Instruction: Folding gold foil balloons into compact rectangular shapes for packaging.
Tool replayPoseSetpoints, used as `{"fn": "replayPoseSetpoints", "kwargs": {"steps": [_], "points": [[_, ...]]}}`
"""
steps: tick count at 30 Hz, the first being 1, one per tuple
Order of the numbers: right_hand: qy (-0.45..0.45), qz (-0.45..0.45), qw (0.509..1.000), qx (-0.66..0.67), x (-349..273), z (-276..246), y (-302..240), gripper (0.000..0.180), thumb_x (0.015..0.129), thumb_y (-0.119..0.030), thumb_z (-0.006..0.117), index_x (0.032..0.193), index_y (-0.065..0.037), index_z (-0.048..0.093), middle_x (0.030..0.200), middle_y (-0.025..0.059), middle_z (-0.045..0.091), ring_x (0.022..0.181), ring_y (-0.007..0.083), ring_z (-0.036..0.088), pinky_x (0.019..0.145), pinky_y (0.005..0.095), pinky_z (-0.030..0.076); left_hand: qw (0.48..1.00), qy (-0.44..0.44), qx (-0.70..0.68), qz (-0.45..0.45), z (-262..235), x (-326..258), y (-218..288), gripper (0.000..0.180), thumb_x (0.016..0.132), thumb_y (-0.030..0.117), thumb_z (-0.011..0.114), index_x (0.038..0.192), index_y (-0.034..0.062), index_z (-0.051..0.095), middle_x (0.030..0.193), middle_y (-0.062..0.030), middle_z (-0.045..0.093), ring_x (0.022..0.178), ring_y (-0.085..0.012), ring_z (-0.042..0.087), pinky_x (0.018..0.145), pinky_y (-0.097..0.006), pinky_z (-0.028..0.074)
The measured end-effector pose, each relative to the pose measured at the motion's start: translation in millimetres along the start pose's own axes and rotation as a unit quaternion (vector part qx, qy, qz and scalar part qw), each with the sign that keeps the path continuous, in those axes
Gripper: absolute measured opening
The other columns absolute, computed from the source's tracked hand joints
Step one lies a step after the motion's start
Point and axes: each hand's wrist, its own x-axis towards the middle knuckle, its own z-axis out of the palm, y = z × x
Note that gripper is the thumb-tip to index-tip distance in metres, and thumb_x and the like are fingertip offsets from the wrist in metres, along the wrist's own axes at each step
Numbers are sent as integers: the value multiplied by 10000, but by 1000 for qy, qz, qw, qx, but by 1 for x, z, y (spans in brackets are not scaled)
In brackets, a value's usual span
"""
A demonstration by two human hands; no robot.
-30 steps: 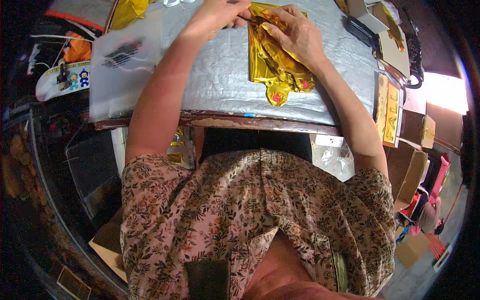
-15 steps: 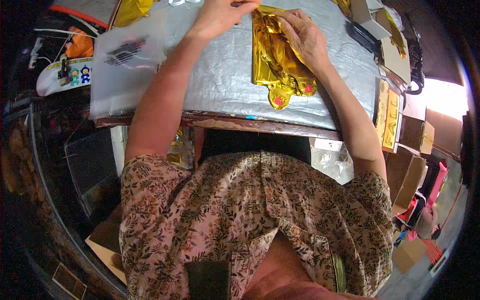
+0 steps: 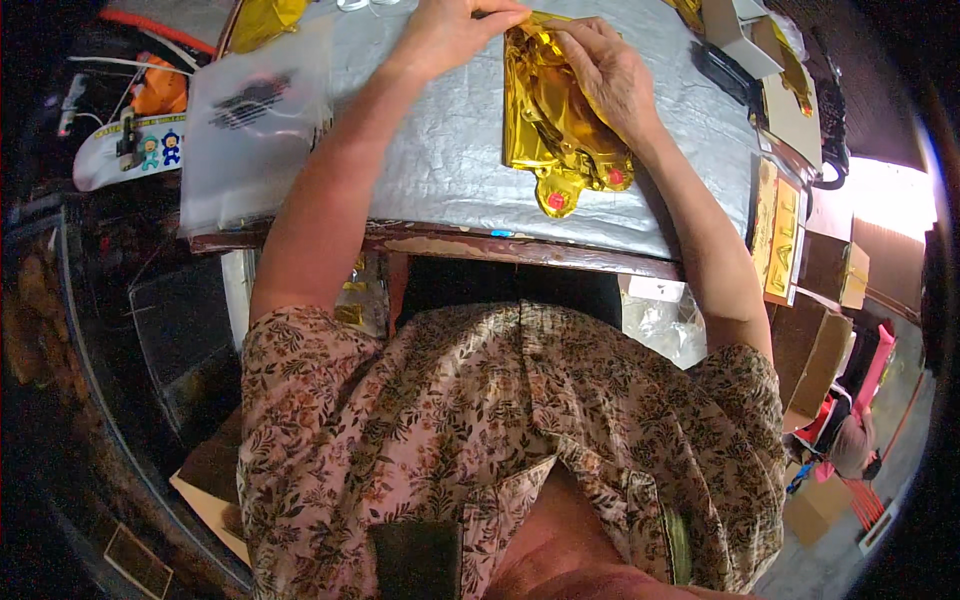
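A flat gold foil balloon [image 3: 548, 130] with red valve spots lies on a table covered in grey sheeting [image 3: 440, 170]. My left hand [image 3: 455, 30] pinches the balloon's upper left corner near the top edge of the view. Resting on the balloon's upper right part, my right hand [image 3: 605, 70] presses its fingers onto the foil. Both forearms reach up from my floral shirt.
A clear plastic bag [image 3: 250, 120] with a dark print lies at the table's left. More gold foil [image 3: 265, 15] shows at top left. Yellow cards [image 3: 780, 235] and brown cardboard boxes [image 3: 820, 350] crowd the right side. A white printed item [image 3: 125, 150] sits far left.
The view has shifted so the table sits slightly higher. Both hands stay on the gold balloon, with small finger movements folding or flattening its top.
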Motion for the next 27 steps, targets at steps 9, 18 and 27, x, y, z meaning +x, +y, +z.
{"fn": "replayPoseSetpoints", "kwargs": {"steps": [9, 18, 27], "points": [[-5, 11, 1000, -4, 0, -1, -3, 282, 1060, -296, 578, 1270, -171, 717, 1090, 73, 673, 958, 261, 675, 831, 349, 522, 991, -66, 101, 66, -10, 5, -6, 230, 919, 108, 752, 1145, 79, 789, 935, -96, 698, 851, -232, 679, 726, -346, 526], [22, -9, 1000, -6, -2, 4, 4, 300, 1038, -360, 594, 1235, -186, 739, 1086, 49, 679, 914, 306, 700, 767, 427, 550, 939, 7, 31, 342, -5, 8, -5, 204, 894, 77, 744, 1092, 71, 789, 949, -104, 694, 888, -265, 690, 773, -371, 548], [25, -4, 1000, -13, -2, 4, 0, 300, 1016, -360, 611, 1209, -179, 752, 1095, 51, 685, 939, 300, 705, 800, 418, 558, 960, -38, 110, 255, -4, 15, -19, 185, 901, 98, 715, 1056, 7, 760, 980, -133, 734, 914, -295, 703, 787, -389, 554]]}}
